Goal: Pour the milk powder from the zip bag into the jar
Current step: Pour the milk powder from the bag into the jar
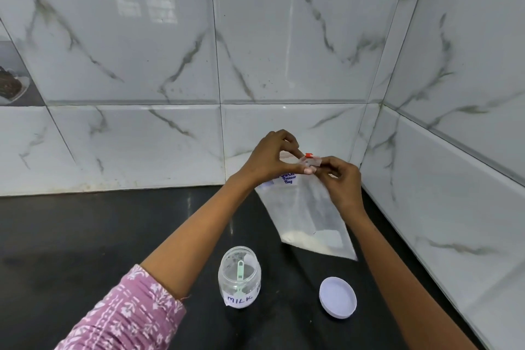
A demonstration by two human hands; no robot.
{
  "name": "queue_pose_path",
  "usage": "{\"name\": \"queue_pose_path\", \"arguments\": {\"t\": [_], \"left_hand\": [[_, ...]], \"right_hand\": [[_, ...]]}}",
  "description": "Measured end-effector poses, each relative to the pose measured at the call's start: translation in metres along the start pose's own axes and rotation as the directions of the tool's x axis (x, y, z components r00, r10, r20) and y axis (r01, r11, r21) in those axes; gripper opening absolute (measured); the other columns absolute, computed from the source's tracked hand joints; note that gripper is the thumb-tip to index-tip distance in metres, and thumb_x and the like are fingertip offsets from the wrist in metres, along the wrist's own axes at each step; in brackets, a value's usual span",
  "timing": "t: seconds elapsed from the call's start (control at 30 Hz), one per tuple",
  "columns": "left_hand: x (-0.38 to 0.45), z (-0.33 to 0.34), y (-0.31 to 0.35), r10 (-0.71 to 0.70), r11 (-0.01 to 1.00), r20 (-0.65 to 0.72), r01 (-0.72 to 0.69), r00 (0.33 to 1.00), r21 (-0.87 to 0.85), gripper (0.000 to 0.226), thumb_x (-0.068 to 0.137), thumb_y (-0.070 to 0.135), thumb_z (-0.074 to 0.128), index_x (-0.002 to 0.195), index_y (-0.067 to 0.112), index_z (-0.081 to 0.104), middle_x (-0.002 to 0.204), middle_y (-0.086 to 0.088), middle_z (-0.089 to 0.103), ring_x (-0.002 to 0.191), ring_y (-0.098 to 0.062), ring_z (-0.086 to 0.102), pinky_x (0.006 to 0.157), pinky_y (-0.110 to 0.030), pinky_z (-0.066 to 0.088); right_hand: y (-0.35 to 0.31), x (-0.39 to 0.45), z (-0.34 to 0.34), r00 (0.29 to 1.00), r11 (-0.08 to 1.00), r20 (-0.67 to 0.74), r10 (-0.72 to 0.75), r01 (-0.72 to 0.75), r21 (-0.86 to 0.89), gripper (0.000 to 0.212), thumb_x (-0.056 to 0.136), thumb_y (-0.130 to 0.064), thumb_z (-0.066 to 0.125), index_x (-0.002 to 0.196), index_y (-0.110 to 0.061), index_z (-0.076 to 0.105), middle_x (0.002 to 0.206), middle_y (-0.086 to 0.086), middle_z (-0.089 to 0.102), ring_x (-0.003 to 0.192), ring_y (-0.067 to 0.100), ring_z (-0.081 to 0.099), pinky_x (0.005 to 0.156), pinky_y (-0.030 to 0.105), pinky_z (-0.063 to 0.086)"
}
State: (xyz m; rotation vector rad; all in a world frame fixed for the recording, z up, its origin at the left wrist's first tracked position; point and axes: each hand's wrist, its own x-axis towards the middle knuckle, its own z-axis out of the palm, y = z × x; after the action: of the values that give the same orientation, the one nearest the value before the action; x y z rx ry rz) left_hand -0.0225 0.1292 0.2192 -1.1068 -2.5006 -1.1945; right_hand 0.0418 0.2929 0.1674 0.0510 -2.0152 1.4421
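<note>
Head view: zip bag (pixel 306 213) upright, mouth up, bottom toward jar (pixel 239 278)

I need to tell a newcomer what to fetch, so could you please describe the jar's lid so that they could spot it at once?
Start at the black countertop under the marble-tiled wall. Near its front edge stands an open clear jar labelled MILK, with a green scoop inside. The lid lies flat just right of that jar, apart from it: a plain white disc, the only round flat thing there.

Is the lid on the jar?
No, the lid lies on the counter beside the open jar.
</note>
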Motion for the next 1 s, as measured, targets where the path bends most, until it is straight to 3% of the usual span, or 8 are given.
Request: {"name": "queue_pose_path", "arguments": {"t": [0.13, 0.3, 0.43, 0.53, 0.63, 0.77, 0.87, 1.0], "left_hand": [[-0.003, 0.006, -0.001, -0.054, 0.995, -0.153, 0.04, 0.987, -0.088, 0.012, 0.073, 0.023, 0.079, 0.078, 0.013, 0.075, 0.089, -0.001, 0.072, 0.086, -0.016, 0.064, 0.083, -0.037, 0.05], [-0.006, 0.013, 0.0, -0.131, 0.99, -0.2, 0.118, 0.971, -0.077, 0.009, 0.076, 0.025, 0.077, 0.076, 0.015, 0.077, 0.078, 0.004, 0.071, 0.069, -0.009, 0.059, 0.071, -0.033, 0.049], [-0.007, 0.012, 0.001, -0.186, 0.978, -0.221, 0.158, 0.957, -0.139, 0.01, 0.075, 0.023, 0.077, 0.077, 0.013, 0.077, 0.076, 0.003, 0.07, 0.069, -0.012, 0.059, 0.068, -0.033, 0.048], [-0.009, 0.01, 0.0, -0.205, 0.972, -0.227, 0.171, 0.952, -0.161, 0.01, 0.075, 0.022, 0.078, 0.077, 0.013, 0.077, 0.077, 0.001, 0.072, 0.071, -0.015, 0.06, 0.069, -0.035, 0.049], [-0.01, 0.008, 0.0, -0.219, 0.968, -0.23, 0.182, 0.948, -0.17, 0.009, 0.075, 0.021, 0.078, 0.077, 0.012, 0.077, 0.075, 0.002, 0.071, 0.07, -0.013, 0.059, 0.069, -0.034, 0.048], [-0.013, 0.005, 0.002, -0.23, 0.964, -0.236, 0.189, 0.944, -0.186, 0.012, 0.074, 0.02, 0.078, 0.081, 0.01, 0.077, 0.081, -0.005, 0.075, 0.069, -0.011, 0.06, 0.067, -0.025, 0.047], [-0.019, -0.007, 0.003, -0.243, 0.96, -0.272, 0.191, 0.931, -0.206, 0.012, 0.073, 0.02, 0.08, 0.08, 0.012, 0.077, 0.078, -0.003, 0.074, 0.068, -0.005, 0.062, 0.066, -0.015, 0.046], [-0.032, -0.04, -0.006, -0.352, 0.895, -0.326, 0.212, 0.878, -0.393, 0.014, 0.069, 0.018, 0.082, 0.081, 0.011, 0.077, 0.078, -0.003, 0.075, 0.072, -0.009, 0.069, 0.07, -0.019, 0.054]], "right_hand": [[0.0, 0.006, -0.004, 0.999, 1.0, 0.034, 0.007, -0.007, -0.026, 0.009, 0.079, -0.009, 0.072, 0.084, -0.017, 0.07, 0.081, -0.011, 0.069, 0.078, -0.006, 0.065, 0.068, 0.004, 0.048], [0.019, -0.003, -0.011, 0.998, 0.994, -0.001, 0.063, -0.063, -0.088, 0.013, 0.079, -0.008, 0.073, 0.087, -0.018, 0.068, 0.081, -0.012, 0.067, 0.074, -0.007, 0.064, 0.068, 0.003, 0.048], [0.051, -0.029, -0.026, 0.979, 0.963, -0.061, 0.196, -0.204, -0.175, 0.015, 0.078, -0.007, 0.074, 0.093, -0.009, 0.071, 0.086, 0.001, 0.069, 0.08, 0.011, 0.066, 0.077, 0.019, 0.051], [0.077, -0.058, -0.034, 0.933, 0.919, -0.201, 0.298, -0.337, -0.203, 0.027, 0.077, -0.009, 0.075, 0.102, -0.008, 0.068, 0.096, 0.003, 0.069, 0.092, 0.017, 0.064, 0.087, 0.032, 0.052], [0.096, -0.079, -0.026, 0.786, 0.818, -0.252, 0.565, -0.573, 0.047, 0.052, 0.077, -0.011, 0.076, 0.123, -0.005, 0.053, 0.119, 0.009, 0.061, 0.104, 0.02, 0.058, 0.095, 0.036, 0.047], [0.104, -0.088, -0.005, 0.647, 0.606, -0.018, 0.763, -0.704, 0.37, 0.022, 0.089, -0.012, 0.062, 0.11, -0.012, 0.057, 0.121, 0.014, 0.063, 0.106, 0.024, 0.061, 0.087, 0.04, 0.051], [0.099, -0.078, 0.001, 0.671, 0.613, -0.039, 0.741, -0.65, 0.45, 0.018, 0.091, -0.012, 0.059, 0.109, -0.01, 0.059, 0.119, 0.014, 0.063, 0.111, 0.029, 0.06, 0.085, 0.038, 0.051], [0.074, -0.048, -0.004, 0.76, 0.719, -0.092, 0.643, -0.559, 0.413, 0.025, 0.09, -0.011, 0.061, 0.114, -0.005, 0.06, 0.109, 0.011, 0.066, 0.101, 0.022, 0.064, 0.085, 0.034, 0.054]]}}
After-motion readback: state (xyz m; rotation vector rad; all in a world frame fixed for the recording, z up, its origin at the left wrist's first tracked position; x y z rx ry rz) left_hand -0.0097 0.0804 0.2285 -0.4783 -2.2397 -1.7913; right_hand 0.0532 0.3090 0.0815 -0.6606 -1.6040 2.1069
